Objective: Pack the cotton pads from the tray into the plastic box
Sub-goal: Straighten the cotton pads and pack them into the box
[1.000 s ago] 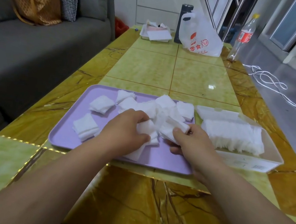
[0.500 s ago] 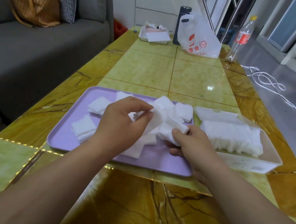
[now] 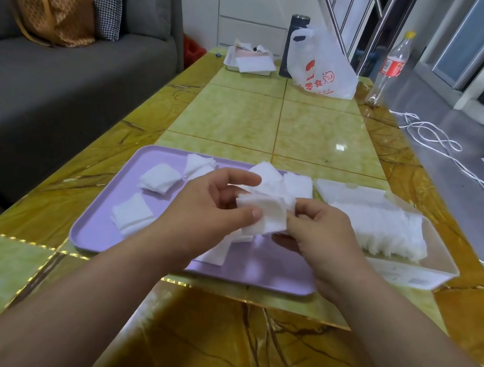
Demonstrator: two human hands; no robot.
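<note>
A lilac tray point(image 3: 96, 232) lies in front of me with several white square cotton pads point(image 3: 160, 178) scattered on it. Above the tray's middle, both hands hold a small stack of pads point(image 3: 264, 214). My left hand point(image 3: 209, 213) pinches its left side between thumb and fingers. My right hand point(image 3: 320, 233) grips its right side. To the right of the tray stands the clear plastic box point(image 3: 425, 275), holding a row of packed pads point(image 3: 382, 229).
At the table's far end are a white plastic bag point(image 3: 323, 67), a dark flask point(image 3: 294, 33), a small white tray with papers point(image 3: 249, 61) and a bottle point(image 3: 388, 70). A grey sofa point(image 3: 48, 80) runs along the left. White cables point(image 3: 442, 148) lie on the floor at right.
My left hand lifted pads from the tray and brought them to the right hand; both hands rose and now hold one stack together above the tray.
</note>
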